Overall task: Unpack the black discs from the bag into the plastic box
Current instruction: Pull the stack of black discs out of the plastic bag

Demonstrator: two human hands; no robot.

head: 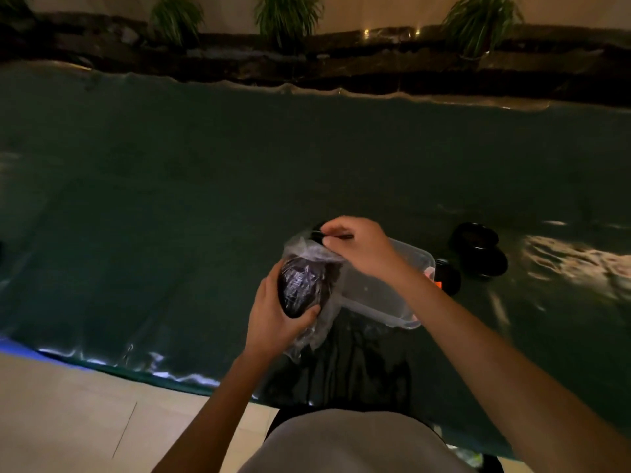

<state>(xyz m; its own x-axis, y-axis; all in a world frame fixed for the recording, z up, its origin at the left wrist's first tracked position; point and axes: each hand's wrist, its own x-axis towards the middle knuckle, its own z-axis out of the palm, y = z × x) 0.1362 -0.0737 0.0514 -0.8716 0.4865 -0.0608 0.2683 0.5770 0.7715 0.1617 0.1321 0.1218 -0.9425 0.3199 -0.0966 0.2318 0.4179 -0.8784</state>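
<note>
My left hand [275,314] grips a clear plastic bag [307,285] from below, with black discs showing through it. Above the bag's open mouth, my right hand [358,245] pinches a black disc [319,233] at its edge. The clear plastic box [403,308] stands on the table just right of the bag, partly under my right wrist. Whether anything lies inside it I cannot tell; something orange shows at its right side.
Black round objects [478,247] lie on the dark green table cover [205,199] right of the box, one [447,276] touching its side. A dark stone ledge with plants [286,18] runs along the far edge. Light floor tiles [85,411] lie below left.
</note>
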